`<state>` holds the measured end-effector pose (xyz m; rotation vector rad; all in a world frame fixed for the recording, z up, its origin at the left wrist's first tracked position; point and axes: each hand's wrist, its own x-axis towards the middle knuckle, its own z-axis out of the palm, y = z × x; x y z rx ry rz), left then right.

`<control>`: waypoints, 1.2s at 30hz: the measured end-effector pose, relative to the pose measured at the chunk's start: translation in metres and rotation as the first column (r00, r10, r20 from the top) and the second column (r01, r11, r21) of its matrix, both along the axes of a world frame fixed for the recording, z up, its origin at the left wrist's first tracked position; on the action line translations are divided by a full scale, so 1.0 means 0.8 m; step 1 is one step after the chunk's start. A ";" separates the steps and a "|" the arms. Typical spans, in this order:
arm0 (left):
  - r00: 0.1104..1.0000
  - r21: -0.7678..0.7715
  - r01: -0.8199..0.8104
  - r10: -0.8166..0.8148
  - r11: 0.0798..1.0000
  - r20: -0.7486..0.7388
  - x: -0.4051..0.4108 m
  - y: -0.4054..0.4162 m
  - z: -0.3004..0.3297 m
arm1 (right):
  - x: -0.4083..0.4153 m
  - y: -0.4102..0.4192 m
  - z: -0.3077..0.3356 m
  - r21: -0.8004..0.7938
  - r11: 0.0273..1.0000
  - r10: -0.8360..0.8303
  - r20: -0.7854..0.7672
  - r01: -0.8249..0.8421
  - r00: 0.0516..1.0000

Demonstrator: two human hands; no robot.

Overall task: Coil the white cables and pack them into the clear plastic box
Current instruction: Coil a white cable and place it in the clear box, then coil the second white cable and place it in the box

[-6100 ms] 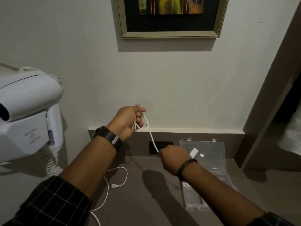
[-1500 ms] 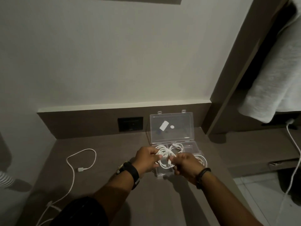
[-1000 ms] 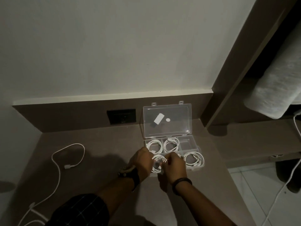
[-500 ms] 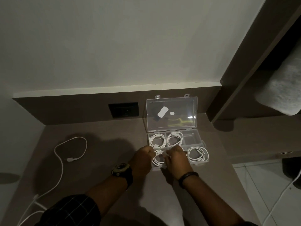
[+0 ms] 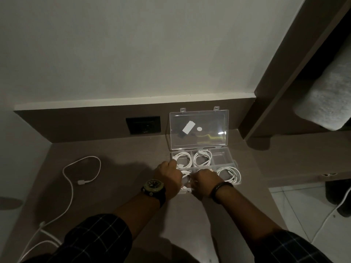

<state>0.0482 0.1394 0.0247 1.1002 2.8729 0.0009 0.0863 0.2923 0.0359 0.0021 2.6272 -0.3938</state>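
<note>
A clear plastic box (image 5: 221, 158) with its lid (image 5: 198, 130) standing open sits on the brown desk against the back wall. Coiled white cables lie in its back left (image 5: 183, 158), back middle (image 5: 202, 158) and front right (image 5: 230, 174) compartments; the back right compartment holds nothing. My left hand (image 5: 168, 178) and my right hand (image 5: 206, 181) are side by side over the front left compartment, both gripping a coiled white cable (image 5: 186, 176) and pressing it in. One more white cable (image 5: 79, 175) lies loose on the desk at the left.
A black wall socket (image 5: 143, 125) sits left of the box lid. A dark wooden post (image 5: 275, 73) and a shelf with a grey towel (image 5: 326, 99) stand to the right. Beyond the desk's right edge is tiled floor with another white cord (image 5: 334, 211).
Six seconds ago I was winding a cable in the air. Since then both hands have carried the coil down into the box's front left compartment and have stayed there.
</note>
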 end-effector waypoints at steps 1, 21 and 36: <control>0.992 -0.069 -0.073 0.080 0.995 0.101 -0.003 0.005 0.001 | -0.002 0.003 0.001 -0.029 1.000 0.002 0.039 -0.001 0.999; 0.862 0.414 -0.466 0.295 0.782 0.412 0.017 -0.138 0.024 | -0.021 -0.032 0.041 0.000 0.998 -0.069 -0.173 0.070 0.983; 0.700 0.370 -0.707 0.672 0.603 0.242 0.057 -0.372 0.076 | 0.017 -0.339 0.012 -0.343 0.821 0.450 -0.105 -0.457 0.887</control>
